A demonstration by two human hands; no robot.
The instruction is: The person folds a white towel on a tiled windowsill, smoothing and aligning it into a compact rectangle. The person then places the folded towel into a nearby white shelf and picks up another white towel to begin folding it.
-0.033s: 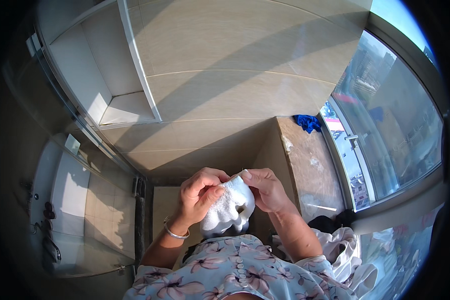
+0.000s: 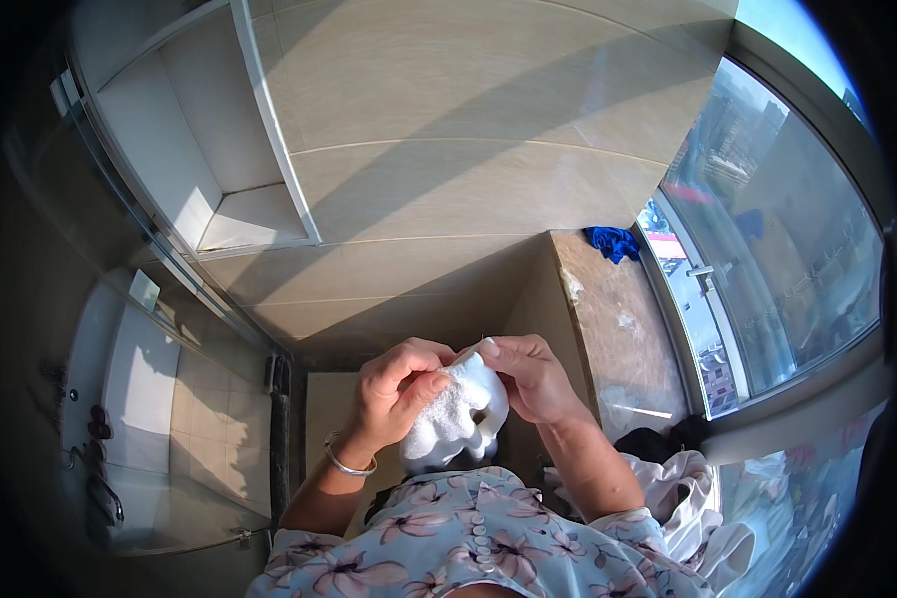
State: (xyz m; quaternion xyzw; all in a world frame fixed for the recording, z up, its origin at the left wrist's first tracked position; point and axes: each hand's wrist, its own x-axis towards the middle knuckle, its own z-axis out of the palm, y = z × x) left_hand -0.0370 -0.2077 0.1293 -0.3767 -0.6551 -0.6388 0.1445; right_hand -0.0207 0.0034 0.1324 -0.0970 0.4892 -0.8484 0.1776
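Note:
A white terry cloth [image 2: 448,419] with a thick, fluffy surface hangs in front of my body, bunched in folds. My left hand [image 2: 399,391] pinches its upper left part between thumb and fingers; a silver bangle circles that wrist. At the cloth's top right corner, my right hand [image 2: 531,377] grips the edge, thumb and fingers pressed together. Both hands are close to each other, and the lower end of the cloth dangles just above my floral shirt [image 2: 478,538].
To the right, a tiled ledge [image 2: 618,319] runs beside a window [image 2: 777,249], with a crumpled blue cloth [image 2: 613,243] at its far end. White garments [image 2: 683,498] lie heaped by my right elbow. Far left are a wall niche [image 2: 254,216], a glass partition and a bathtub [image 2: 135,369].

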